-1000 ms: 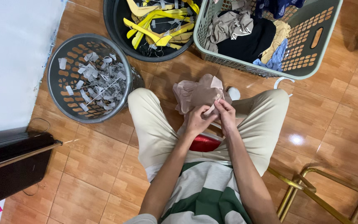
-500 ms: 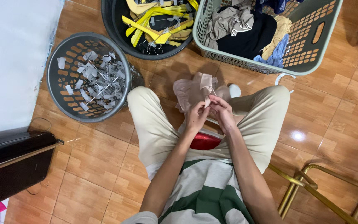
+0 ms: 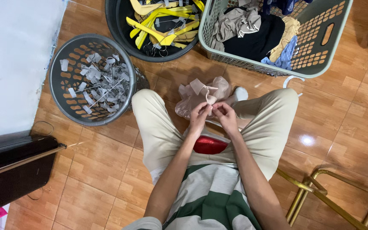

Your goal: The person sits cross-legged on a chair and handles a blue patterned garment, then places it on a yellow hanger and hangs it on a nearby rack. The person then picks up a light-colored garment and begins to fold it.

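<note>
Two hands meet at the centre of the view, above the seated person's lap. The left hand (image 3: 199, 116) has its fingers closed on the near edge of a pale pink garment (image 3: 201, 96). The right hand (image 3: 226, 117) is pinched narrow on the same edge, just beside the left; whether a small tag or thread sits between its fingertips cannot be told. The garment lies crumpled between the knees, resting partly on the tiled floor (image 3: 346, 127) and partly against the beige trousers (image 3: 154, 127). A white sock (image 3: 240, 93) shows just beyond the garment, touching it. A red object (image 3: 209, 145) sits in the lap below the wrists.

Further out, to the left of the left knee, a round grey basket (image 3: 64, 108) holds many small grey-white tags and thin strings. Ahead, a black tub (image 3: 120, 30) contains yellow and beige hangers (image 3: 158, 25). Beside it on the right, a pale green laundry basket (image 3: 320, 51) holds folded and loose clothes in grey, black, tan and blue. A brass-coloured metal frame (image 3: 329, 191) stands at the lower right, and a dark case (image 3: 13, 170) at the lower left.
</note>
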